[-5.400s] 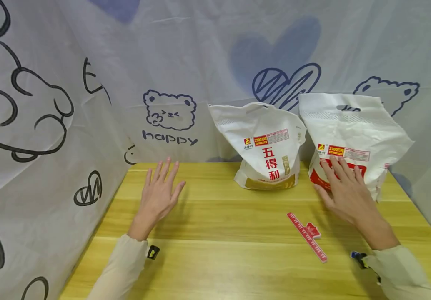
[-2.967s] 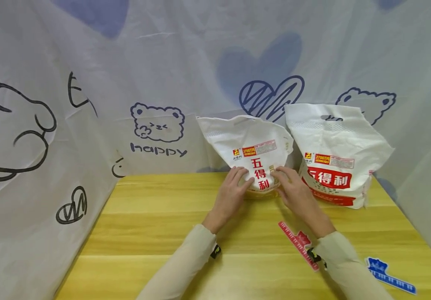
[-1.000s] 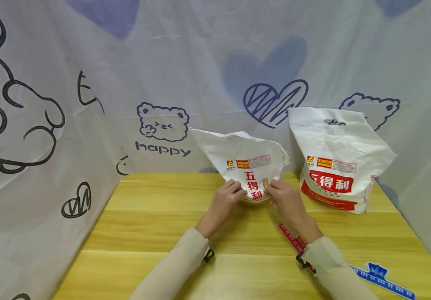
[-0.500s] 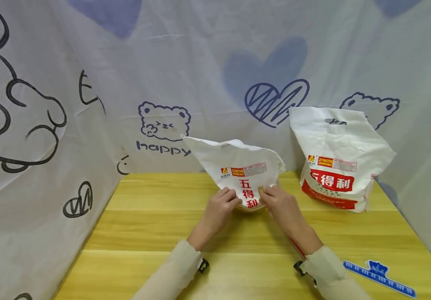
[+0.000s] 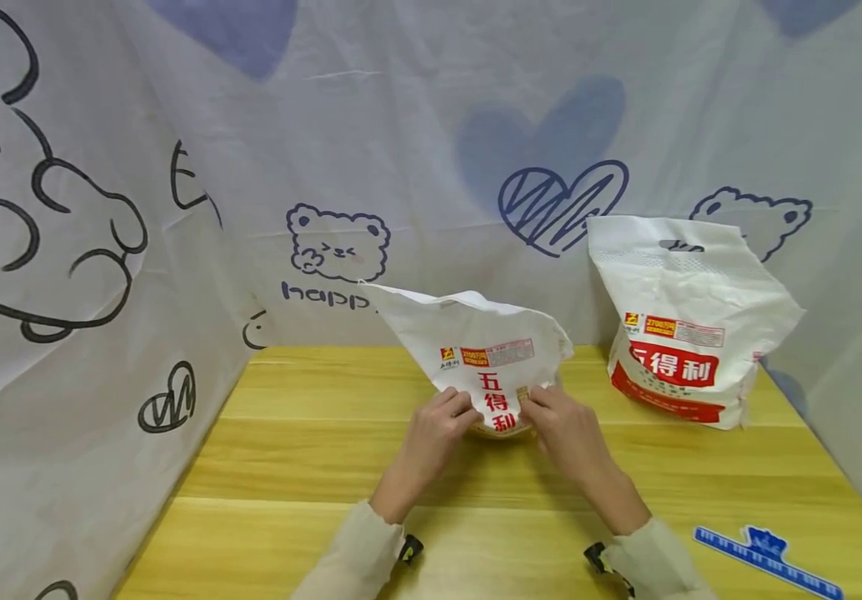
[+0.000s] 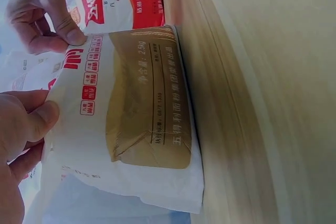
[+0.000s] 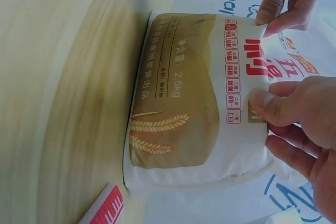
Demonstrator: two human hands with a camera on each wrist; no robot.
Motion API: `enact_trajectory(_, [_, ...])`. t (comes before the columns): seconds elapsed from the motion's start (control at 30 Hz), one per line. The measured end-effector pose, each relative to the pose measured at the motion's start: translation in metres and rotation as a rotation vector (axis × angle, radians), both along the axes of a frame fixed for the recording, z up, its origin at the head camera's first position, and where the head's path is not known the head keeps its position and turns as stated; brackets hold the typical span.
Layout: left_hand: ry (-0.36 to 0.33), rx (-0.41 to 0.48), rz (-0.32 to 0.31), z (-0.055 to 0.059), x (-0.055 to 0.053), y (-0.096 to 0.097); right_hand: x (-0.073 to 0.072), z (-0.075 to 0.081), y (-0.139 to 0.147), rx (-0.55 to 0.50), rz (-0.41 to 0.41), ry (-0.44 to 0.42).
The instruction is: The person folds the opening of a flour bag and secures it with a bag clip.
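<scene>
A white flour bag [image 5: 476, 350] with red characters and a tan lower band stands on the table, its loose top leaning back and left. My left hand [image 5: 431, 429] pinches the bag's front at the left, and my right hand [image 5: 562, 429] pinches it at the right. In both wrist views, thumbs and fingers gather the bag's material above the tan band [image 7: 178, 87]. The bag's base rests at the wooden surface in the left wrist view. A red and white clip [image 7: 107, 205] lies near the bag's bottom in the right wrist view; in the head view it is hidden.
A second flour bag [image 5: 674, 333] with a red label and a handle slot stands at the back right. A blue clip [image 5: 764, 554] with a key pattern lies at the front right of the wooden table [image 5: 288, 467]. A printed white cloth [image 5: 416, 125] hangs behind.
Both hands, first spread apart, came to the left flour bag, took hold of its front and drew it toward me and slightly left. My right forearm now covers the red clip.
</scene>
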State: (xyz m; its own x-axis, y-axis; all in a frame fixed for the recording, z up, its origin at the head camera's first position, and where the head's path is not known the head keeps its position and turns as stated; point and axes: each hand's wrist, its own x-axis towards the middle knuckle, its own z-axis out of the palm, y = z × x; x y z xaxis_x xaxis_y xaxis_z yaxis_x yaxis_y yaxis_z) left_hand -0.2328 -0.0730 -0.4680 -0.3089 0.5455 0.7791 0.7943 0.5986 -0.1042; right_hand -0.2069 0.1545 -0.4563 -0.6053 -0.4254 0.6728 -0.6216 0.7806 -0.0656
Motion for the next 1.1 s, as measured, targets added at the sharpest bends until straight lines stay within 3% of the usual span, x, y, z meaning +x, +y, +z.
enact_trajectory(0.5, [-0.011,-0.084,-0.025,0.008,0.025,-0.012,0.026,0.003,-0.007,0.04,0.019,0.001])
enact_trajectory(0.73, [-0.023,-0.128,-0.007,0.014,0.034,-0.016,0.033,0.009,-0.009,0.094,0.037,-0.001])
enact_trajectory(0.87, [-0.043,-0.153,-0.031,0.014,0.041,-0.014,0.04,0.014,-0.007,0.107,0.033,-0.018])
enact_trajectory(1.1, [-0.05,-0.13,-0.03,0.017,0.042,-0.019,0.041,0.018,-0.012,0.111,0.076,-0.003])
